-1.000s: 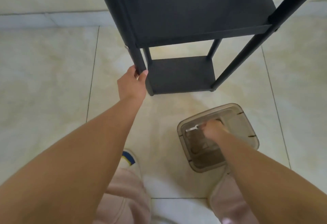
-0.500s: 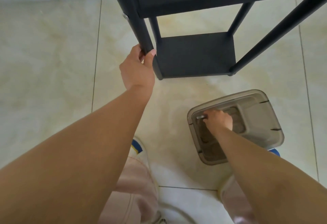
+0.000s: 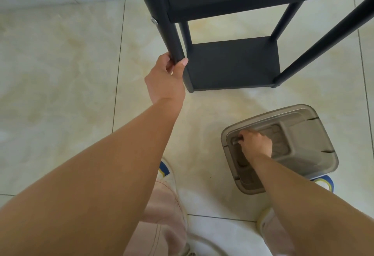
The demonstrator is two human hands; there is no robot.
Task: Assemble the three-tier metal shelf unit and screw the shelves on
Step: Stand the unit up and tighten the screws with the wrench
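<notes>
Black metal shelf unit (image 3: 232,61) stands upright on the pale glossy floor tiles (image 3: 60,63). Head view: left hand (image 3: 165,77) grips the near-left black round post (image 3: 171,39), fingers and thumb curled around it, below a silver screw head (image 3: 154,21). Right hand (image 3: 256,144) reaches into the translucent grey plastic parts box (image 3: 303,134), fingers pinching a small silver metal piece (image 3: 235,140).

Bin (image 3: 307,134) right of shelf unit (image 3: 232,63) (nearer)
</notes>
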